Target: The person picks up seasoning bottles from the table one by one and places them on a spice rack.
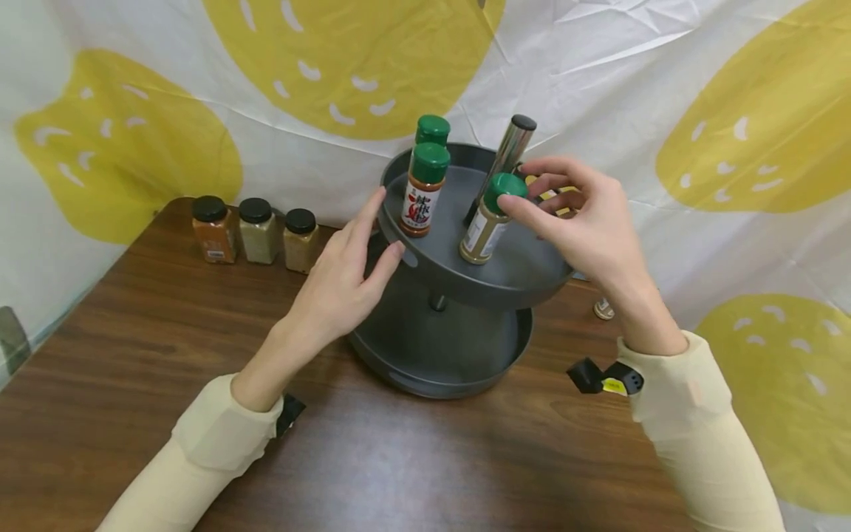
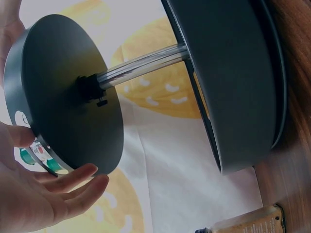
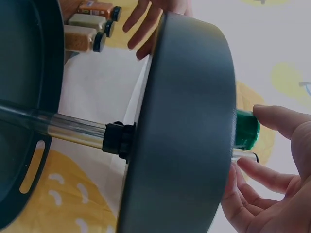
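A dark grey two-tier round rack (image 1: 432, 273) stands on the table. On its upper tray are a spice bottle with red-brown contents (image 1: 421, 199), another green-capped bottle (image 1: 432, 130) behind it, and a green-capped bottle with tan contents (image 1: 480, 235). My right hand (image 1: 592, 214) has its thumb at the tan bottle's green cap (image 3: 247, 129). The other fingers are spread behind that cap, beside the metal centre post (image 1: 510, 148). My left hand (image 1: 339, 277) rests at the upper tray's left rim, fingers extended; in the left wrist view its thumb lies by the handle slot.
Three black-capped spice jars, orange (image 1: 214, 235), pale green (image 1: 258, 235) and tan (image 1: 301, 244), stand left of the rack near the cloth backdrop (image 1: 319, 170). A small jar (image 1: 603, 309) sits right of the rack. The wooden table (image 1: 166, 340) extends toward me.
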Tool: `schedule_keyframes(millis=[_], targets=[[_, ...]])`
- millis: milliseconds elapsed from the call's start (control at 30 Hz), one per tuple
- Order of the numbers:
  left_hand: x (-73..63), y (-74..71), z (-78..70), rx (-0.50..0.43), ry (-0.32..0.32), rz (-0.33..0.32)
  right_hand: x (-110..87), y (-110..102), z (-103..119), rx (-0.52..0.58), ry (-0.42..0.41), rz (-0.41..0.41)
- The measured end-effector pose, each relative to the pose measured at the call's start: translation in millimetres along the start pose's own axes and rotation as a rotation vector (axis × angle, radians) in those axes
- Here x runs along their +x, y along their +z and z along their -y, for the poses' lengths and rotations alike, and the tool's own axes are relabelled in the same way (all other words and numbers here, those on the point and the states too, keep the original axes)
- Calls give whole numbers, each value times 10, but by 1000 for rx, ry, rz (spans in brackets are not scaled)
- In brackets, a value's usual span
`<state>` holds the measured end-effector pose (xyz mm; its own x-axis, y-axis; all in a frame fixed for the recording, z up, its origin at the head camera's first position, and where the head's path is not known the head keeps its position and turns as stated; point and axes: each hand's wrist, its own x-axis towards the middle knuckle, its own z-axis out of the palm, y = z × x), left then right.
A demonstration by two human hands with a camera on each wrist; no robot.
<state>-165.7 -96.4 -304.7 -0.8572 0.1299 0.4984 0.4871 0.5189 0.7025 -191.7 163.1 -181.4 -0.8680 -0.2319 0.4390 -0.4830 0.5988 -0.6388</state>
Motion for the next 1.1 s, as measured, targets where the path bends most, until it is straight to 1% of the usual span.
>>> schedule_keyframes(millis=[300,533,767,933,1100], targets=[[2,-6,6,-4,-4,1,-26,-164,8,22,18,-27],[10,2,10,-4,-2,1,-46,-340,-50,65,26,-76],[2,3,13,-4,-12,5,-67,-485,-111,63,37,-117],[0,3,12,-3,-17,7,-80,-599,-176,90,62,-150],[4,3,10,0,-5,0,-95,-713,-257,106,100,-182]])
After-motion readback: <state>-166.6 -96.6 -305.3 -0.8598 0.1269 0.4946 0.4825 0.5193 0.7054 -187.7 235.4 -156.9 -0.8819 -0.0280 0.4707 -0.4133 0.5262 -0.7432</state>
